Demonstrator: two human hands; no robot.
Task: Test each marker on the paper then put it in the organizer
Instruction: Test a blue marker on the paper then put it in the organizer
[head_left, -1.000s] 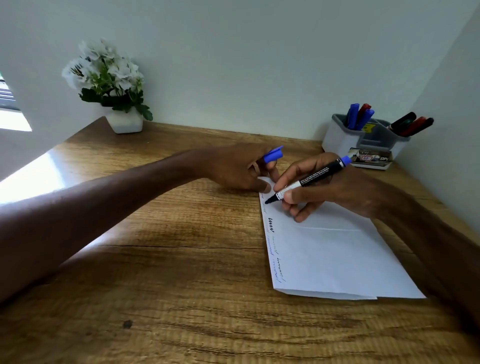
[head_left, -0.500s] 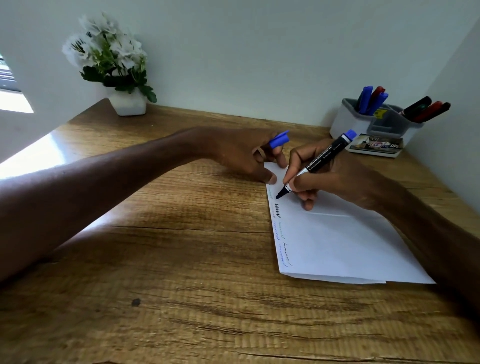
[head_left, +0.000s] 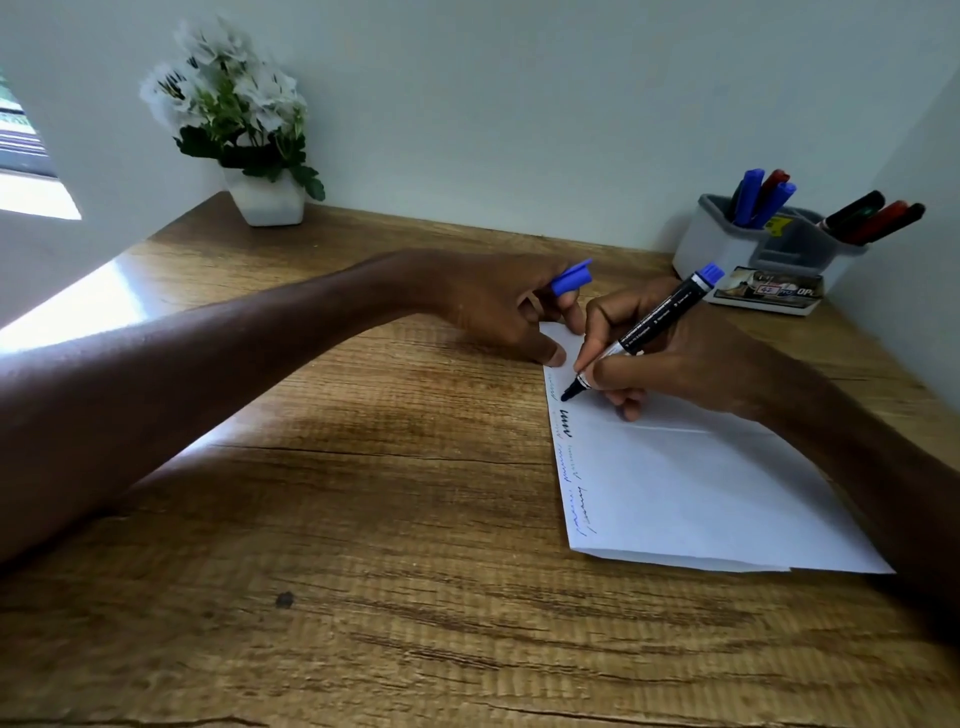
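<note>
Marker (head_left: 644, 332) gripped in right hand (head_left: 675, 358), tip touching paper (head_left: 701, 493).

I see a wooden desk (head_left: 363, 519) set into a corner of pale walls (head_left: 493, 104). At its far left corner stands a potted plant (head_left: 244, 130). A window (head_left: 21, 145) lights that edge.

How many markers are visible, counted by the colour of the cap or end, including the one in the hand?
Blue: 3, two in the organizer and the marker in the right hand, with its cap in the left hand
Red: 2
Black or dark: 2
Total: 7, though some may be hidden.
</note>
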